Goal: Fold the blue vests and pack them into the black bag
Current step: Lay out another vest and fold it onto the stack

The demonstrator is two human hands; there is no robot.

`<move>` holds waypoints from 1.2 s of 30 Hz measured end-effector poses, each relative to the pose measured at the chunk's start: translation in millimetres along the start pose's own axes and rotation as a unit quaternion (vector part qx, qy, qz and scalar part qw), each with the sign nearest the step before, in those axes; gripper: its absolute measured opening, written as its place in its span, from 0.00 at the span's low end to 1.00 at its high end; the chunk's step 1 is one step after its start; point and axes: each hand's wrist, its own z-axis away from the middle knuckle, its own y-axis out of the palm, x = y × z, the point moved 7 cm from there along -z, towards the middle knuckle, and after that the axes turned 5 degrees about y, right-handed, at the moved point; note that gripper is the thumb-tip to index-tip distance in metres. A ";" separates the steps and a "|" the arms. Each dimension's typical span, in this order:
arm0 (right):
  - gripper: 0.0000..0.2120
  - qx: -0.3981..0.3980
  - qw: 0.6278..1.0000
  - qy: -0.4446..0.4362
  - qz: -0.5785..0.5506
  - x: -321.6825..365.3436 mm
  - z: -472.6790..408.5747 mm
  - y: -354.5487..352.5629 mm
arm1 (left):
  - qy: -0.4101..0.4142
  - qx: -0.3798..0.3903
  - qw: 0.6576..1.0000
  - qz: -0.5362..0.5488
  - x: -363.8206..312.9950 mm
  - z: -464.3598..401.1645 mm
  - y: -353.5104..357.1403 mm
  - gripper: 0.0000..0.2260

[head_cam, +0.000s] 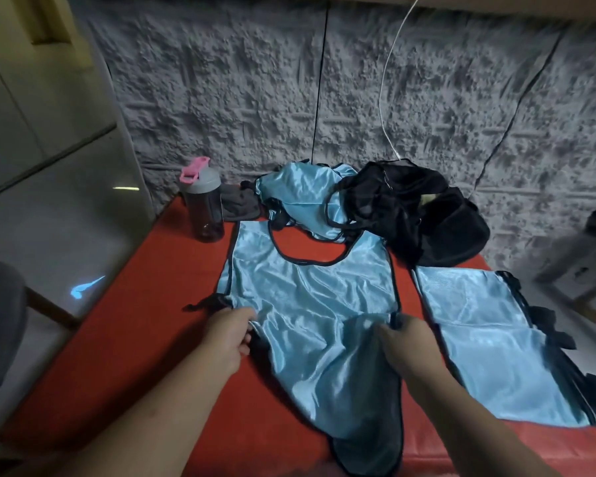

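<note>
A shiny blue vest (310, 304) with black trim lies spread on the red table (135, 339), neck opening toward the wall. My left hand (229, 333) pinches its left edge near a black side tie. At its right edge my right hand (406, 342) grips the fabric and black trim. A stack of folded blue vests (489, 346) lies to the right. A heap of unfolded blue vests (303, 197) sits at the back. The black bag (420, 215) slumps beside that heap, against the wall.
A dark water bottle (203, 201) with a grey lid and pink tab stands at the back left, beside a dark grey cloth (238, 204). A white cable (389, 80) hangs down the textured grey wall. A chair (0, 325) stands left of the table.
</note>
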 end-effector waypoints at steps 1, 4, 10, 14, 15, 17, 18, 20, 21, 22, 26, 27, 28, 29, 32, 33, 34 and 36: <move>0.09 -0.005 1.000 0.004 -0.016 -0.4 -4.9 -4.9 | 0.008 -0.006 1.000 -0.003 -3.0 -2.8 -3.7 0.07; 0.06 -0.013 0.997 0.028 -0.064 -5.3 -19.2 -19.0 | 0.053 -0.025 0.997 -0.043 -14.0 -8.0 -18.2 0.08; 0.06 0.024 0.976 0.081 -0.200 -22.9 -40.7 -21.4 | 0.156 -0.038 0.982 -0.098 -50.2 -4.6 -45.6 0.19; 0.04 0.047 0.972 0.081 -0.218 -23.4 -48.2 -12.5 | 0.150 0.120 0.968 -0.160 -61.5 13.3 -45.6 0.20; 0.02 0.054 0.969 0.077 -0.228 -22.3 -51.1 -11.9 | 0.141 0.166 0.961 -0.169 -61.6 16.9 -45.7 0.24; 0.01 0.073 0.961 0.074 -0.256 -17.5 -55.4 -11.8 | 0.120 0.225 0.952 -0.170 -61.7 24.6 -46.1 0.24; 0.02 0.085 0.957 0.075 -0.269 -15.5 -57.9 -10.9 | 0.113 0.239 0.953 -0.150 -64.5 30.3 -45.4 0.22; 0.04 0.115 0.949 0.077 -0.283 -11.8 -58.6 -7.7 | 0.080 0.224 0.968 -0.077 -64.6 30.2 -47.4 0.15; 0.06 0.131 0.946 0.074 -0.286 -10.4 -58.1 -5.4 | 0.067 0.192 0.977 -0.058 -62.0 22.1 -52.5 0.13; 0.08 0.148 0.943 0.071 -0.289 -9.5 -56.7 -2.7 | 0.059 0.159 0.984 -0.051 -60.1 17.6 -56.0 0.13; 0.32 0.110 0.967 0.070 -0.219 -22.6 -57.6 -3.9 | 0.058 0.077 0.990 -0.101 -46.6 7.2 -67.8 0.10; 0.38 0.067 0.982 0.053 -0.171 -24.1 -56.9 -10.2 | 0.071 0.053 0.986 -0.140 -45.0 6.1 -71.9 0.09; 0.37 0.025 0.993 0.021 -0.115 -20.9 -52.4 -16.8 | 0.101 0.013 0.977 -0.190 -47.9 7.1 -78.2 0.11; 0.30 -0.012 0.999 -0.014 -0.049 -16.1 -44.2 -23.6 | 0.154 -0.040 0.954 -0.255 -53.3 8.0 -85.7 0.14; 0.08 -0.040 0.988 -0.053 0.139 -17.2 -18.3 -30.0 | 0.299 -0.150 0.814 -0.475 -69.0 37.7 -87.6 0.17; 0.15 -0.027 0.981 -0.038 0.191 -25.4 -11.8 -27.3 | 0.310 -0.156 0.781 -0.519 -68.1 49.4 -85.0 0.17; 0.21 -0.004 0.973 -0.011 0.232 -36.9 -7.6 -22.1 | 0.297 -0.145 0.756 -0.565 -61.0 56.9 -81.3 0.18; 0.21 0.034 0.961 0.019 0.274 -52.6 1.7 -11.8 | 0.233 -0.081 0.716 -0.653 -38.8 65.2 -75.4 0.21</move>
